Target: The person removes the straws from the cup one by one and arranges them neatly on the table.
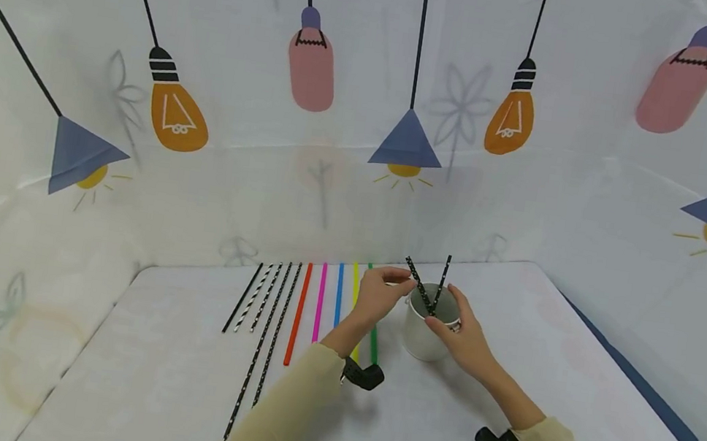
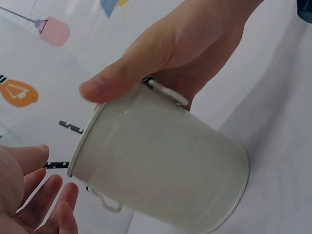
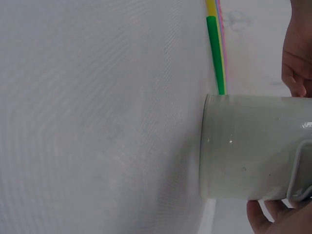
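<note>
A small pale bucket [image 1: 422, 344] with side handles stands on the white tabletop. Two black patterned straws lean inside it, one toward the left [image 1: 413, 270] and one nearly upright [image 1: 443, 279]. My left hand [image 1: 376, 295] pinches the left-leaning straw, dotted with white [image 2: 57, 165], near its upper part. Gripping the bucket from its right side is my right hand [image 1: 469, 343], thumb at the rim [image 2: 180, 48]. In the right wrist view the bucket [image 3: 248, 146] hides the straws inside it.
Left of the bucket lies a row of straws: short black and striped ones [image 1: 242, 298], long dotted ones [image 1: 256, 356], then red [image 1: 298, 314], pink [image 1: 320, 302], blue [image 1: 339, 294], yellow and green [image 1: 374, 344]. A lamp-printed sheet [image 1: 343, 197] forms the backdrop.
</note>
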### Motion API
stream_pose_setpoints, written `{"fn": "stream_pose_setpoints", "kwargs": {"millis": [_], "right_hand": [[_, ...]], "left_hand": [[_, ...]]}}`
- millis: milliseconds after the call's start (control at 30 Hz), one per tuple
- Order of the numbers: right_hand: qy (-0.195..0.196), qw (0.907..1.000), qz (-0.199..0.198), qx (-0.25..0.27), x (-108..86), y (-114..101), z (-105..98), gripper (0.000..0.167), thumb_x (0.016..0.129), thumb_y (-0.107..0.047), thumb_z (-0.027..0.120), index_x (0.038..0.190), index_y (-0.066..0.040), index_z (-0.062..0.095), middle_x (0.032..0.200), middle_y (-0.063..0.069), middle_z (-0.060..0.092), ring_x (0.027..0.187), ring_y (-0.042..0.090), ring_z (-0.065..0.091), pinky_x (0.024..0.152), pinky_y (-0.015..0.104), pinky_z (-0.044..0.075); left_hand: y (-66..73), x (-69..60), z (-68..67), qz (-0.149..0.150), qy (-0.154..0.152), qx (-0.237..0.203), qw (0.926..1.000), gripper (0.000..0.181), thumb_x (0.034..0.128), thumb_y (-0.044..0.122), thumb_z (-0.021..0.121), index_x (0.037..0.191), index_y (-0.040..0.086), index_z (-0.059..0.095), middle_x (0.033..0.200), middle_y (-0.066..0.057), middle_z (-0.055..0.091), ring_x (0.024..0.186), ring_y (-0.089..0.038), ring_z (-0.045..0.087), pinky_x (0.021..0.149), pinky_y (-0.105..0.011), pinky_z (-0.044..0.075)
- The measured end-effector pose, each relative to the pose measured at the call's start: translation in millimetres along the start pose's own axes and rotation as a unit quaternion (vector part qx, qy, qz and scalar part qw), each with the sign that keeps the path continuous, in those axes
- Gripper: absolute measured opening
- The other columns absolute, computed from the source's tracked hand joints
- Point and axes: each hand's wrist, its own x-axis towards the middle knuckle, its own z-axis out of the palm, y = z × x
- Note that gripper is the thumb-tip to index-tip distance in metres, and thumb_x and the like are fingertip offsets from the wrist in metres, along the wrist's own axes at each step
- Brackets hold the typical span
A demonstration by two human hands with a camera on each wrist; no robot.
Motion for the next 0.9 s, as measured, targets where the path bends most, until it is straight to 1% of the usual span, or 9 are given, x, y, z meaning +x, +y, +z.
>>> {"fn": "stream_pose_setpoints", "kwargs": {"millis": [133,233,333,433,633,700,767,833,900], "right_hand": [[-0.001,1.0,0.002,0.0,-0.5,-0.6,0.5,0.082,0.094,-0.035,0.065,0.156,-0.014,0.014,0.156,0.02,0.021,0.135,0.046,0.03,0.098,0.067,0.032],[-0.002,1.0,0.0,0.001,-1.0,-1.8,1.2,0.082,0.094,-0.035,0.064,0.156,-0.016,0.014,0.157,0.019,0.021,0.136,0.046,0.029,0.098,0.067,0.032],[0.003,1.0,-0.002,-0.003,-1.0,-2.8,1.1,0.081,0.094,-0.036,0.064,0.156,-0.016,0.015,0.157,0.019,0.021,0.136,0.046,0.029,0.098,0.068,0.032],[0.009,0.9999,-0.006,-0.011,-0.6,-3.0,0.5,0.081,0.094,-0.036,0.064,0.155,-0.013,0.016,0.156,0.02,0.022,0.135,0.047,0.029,0.097,0.068,0.032],[0.005,1.0,-0.004,-0.007,-1.0,-3.8,-0.6,0.081,0.095,-0.036,0.063,0.155,-0.012,0.014,0.155,0.022,0.022,0.135,0.047,0.029,0.097,0.068,0.032],[0.005,1.0,-0.005,-0.006,-1.2,-3.3,-0.7,0.081,0.095,-0.036,0.063,0.155,-0.013,0.014,0.155,0.022,0.022,0.134,0.047,0.03,0.097,0.068,0.033],[0.006,0.9999,-0.006,-0.006,-1.4,-2.4,-0.7,0.081,0.095,-0.035,0.064,0.156,-0.014,0.014,0.155,0.022,0.023,0.134,0.046,0.031,0.097,0.068,0.033],[0.005,0.9999,-0.009,-0.006,-1.2,-1.2,-0.7,0.081,0.095,-0.035,0.063,0.156,-0.014,0.014,0.154,0.022,0.024,0.133,0.046,0.032,0.097,0.067,0.034],[0.006,0.9999,-0.008,-0.005,-0.9,0.0,-1.0,0.081,0.095,-0.035,0.064,0.156,-0.015,0.014,0.154,0.021,0.025,0.133,0.045,0.034,0.097,0.066,0.034]], "left_hand": [[1.5,-1.1,8.3,-0.006,0.039,0.012,0.9991,0.019,0.0855,0.025,0.077,0.1,0.013,0.075,0.09,0.005,0.069,0.084,-0.01,0.064,0.073,-0.031,0.053],[1.8,-0.6,10.7,-0.017,0.058,0.011,0.9981,0.022,0.0846,0.026,0.078,0.101,0.011,0.074,0.088,0.003,0.069,0.082,-0.01,0.065,0.072,-0.033,0.054],[1.2,2.6,13.6,-0.03,0.059,0.002,0.9978,0.03,0.0839,0.029,0.078,0.106,0.01,0.072,0.091,0.002,0.07,0.085,-0.011,0.066,0.075,-0.034,0.054],[0.7,6.2,17.2,-0.037,0.055,-0.005,0.9978,0.032,0.0842,0.03,0.078,0.107,0.009,0.072,0.094,0.003,0.069,0.089,-0.012,0.065,0.079,-0.035,0.053],[0.9,6.4,20.6,-0.042,0.053,-0.01,0.9977,0.018,0.087,0.027,0.075,0.098,0.013,0.075,0.091,0.007,0.068,0.087,-0.01,0.062,0.08,-0.036,0.052],[0.6,5.2,19.8,-0.032,0.047,-0.012,0.9983,0.02,0.0879,0.026,0.074,0.101,0.012,0.075,0.091,0.007,0.069,0.087,-0.009,0.063,0.081,-0.036,0.052],[-0.6,3.9,18.1,-0.009,0.048,-0.011,0.9988,0.025,0.0882,0.024,0.074,0.108,0.008,0.073,0.091,0.005,0.07,0.086,-0.01,0.064,0.079,-0.035,0.053],[-2.1,3.4,15.2,0.012,0.054,-0.013,0.9984,0.033,0.0871,0.023,0.075,0.115,0.006,0.069,0.089,0.004,0.071,0.085,-0.011,0.065,0.076,-0.034,0.053],[-3.4,3.3,11.5,0.039,0.065,-0.021,0.9969,0.035,0.0856,0.02,0.077,0.116,0.006,0.066,0.085,0.002,0.071,0.082,-0.012,0.066,0.073,-0.032,0.053]]}}
